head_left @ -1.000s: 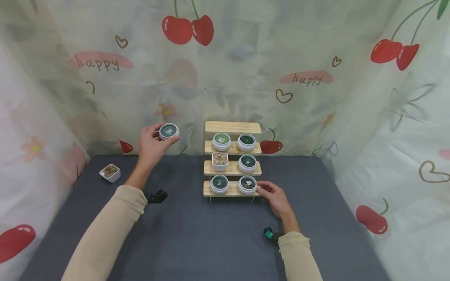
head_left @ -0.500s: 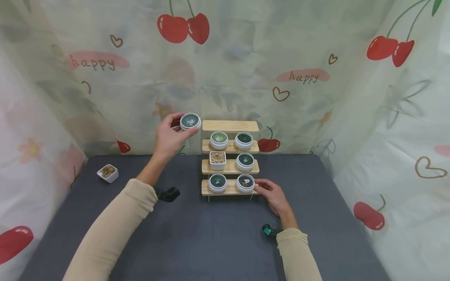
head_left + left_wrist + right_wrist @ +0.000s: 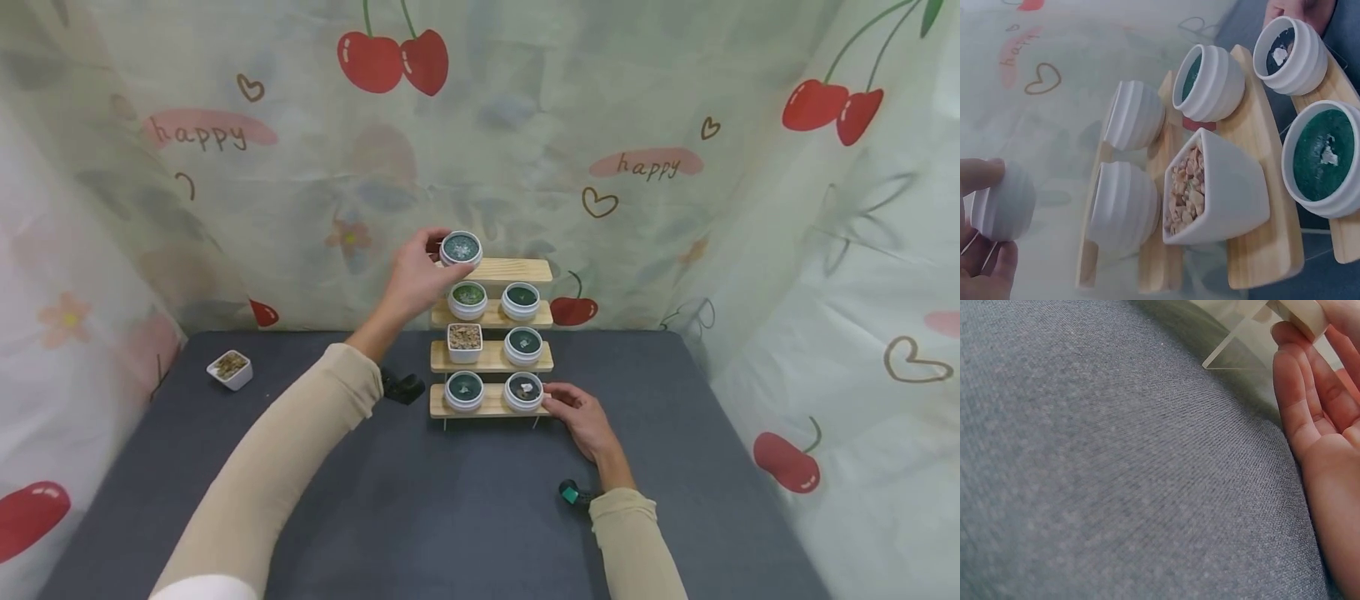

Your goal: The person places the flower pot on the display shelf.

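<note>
My left hand [image 3: 415, 273] grips a round white ribbed pot [image 3: 461, 249] filled with dark green, holding it over the left end of the top shelf of a four-tier wooden stand [image 3: 521, 270]. In the left wrist view, the fingers and thumb clasp this pot [image 3: 1015, 203] by its sides, a little apart from the shelves. At the right end of the lowest shelf, my right hand [image 3: 587, 423] pinches the shelf's end [image 3: 1305, 317], with the thumb above and fingers beneath. Right beside it stands a pot with dark filling and a white piece [image 3: 523, 389].
The lower tiers carry several round pots, among them a light green one [image 3: 468, 296], and a square cup of tan bits [image 3: 465, 340]. Another square cup [image 3: 232, 370] stands on the dark cloth table [image 3: 450, 508] at left. A patterned curtain [image 3: 517, 150] hangs behind.
My left hand has carried the pot rightward and slightly up, from left of the stand to over its top shelf. The right hand stays at the lowest shelf's end.
</note>
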### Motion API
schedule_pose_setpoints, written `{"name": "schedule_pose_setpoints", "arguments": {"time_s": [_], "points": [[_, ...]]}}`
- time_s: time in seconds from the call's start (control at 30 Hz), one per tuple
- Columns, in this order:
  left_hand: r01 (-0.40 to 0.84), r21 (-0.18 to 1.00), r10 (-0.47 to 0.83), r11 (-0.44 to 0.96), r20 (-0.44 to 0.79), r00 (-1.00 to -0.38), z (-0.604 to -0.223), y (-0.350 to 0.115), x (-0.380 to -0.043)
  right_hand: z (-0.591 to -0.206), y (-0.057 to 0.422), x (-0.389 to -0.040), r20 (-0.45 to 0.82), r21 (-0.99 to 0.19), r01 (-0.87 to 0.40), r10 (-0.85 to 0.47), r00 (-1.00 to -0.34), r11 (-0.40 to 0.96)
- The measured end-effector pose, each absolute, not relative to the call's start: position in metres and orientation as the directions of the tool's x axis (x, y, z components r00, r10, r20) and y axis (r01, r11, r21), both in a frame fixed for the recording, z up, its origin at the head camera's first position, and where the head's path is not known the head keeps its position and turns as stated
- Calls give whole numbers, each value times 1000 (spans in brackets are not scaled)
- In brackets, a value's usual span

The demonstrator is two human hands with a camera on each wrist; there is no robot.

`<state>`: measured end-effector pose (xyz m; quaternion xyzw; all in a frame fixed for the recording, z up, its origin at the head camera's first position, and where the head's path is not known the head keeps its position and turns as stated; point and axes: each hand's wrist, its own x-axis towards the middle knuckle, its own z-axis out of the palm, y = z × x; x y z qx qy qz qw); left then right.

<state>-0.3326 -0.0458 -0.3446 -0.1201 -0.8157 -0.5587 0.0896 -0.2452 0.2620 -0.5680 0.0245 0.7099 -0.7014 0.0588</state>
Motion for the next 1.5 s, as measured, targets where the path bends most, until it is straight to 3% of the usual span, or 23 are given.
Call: {"name": "schedule_pose_setpoints", "arguments": {"time_s": [0.23, 0.87, 1.5], "points": [[272, 877, 110, 396, 248, -962, -341, -18, -347, -569, 264, -245, -133, -991, 133, -52, -990, 3], [163, 922, 68, 351, 149, -986, -355, 21, -370, -569, 260, -246, -103, -995, 104, -75, -992, -10], [174, 903, 124, 393, 135, -983, -355, 44, -376, -571, 265, -248, -88, -996, 89, -75, -993, -16]]}}
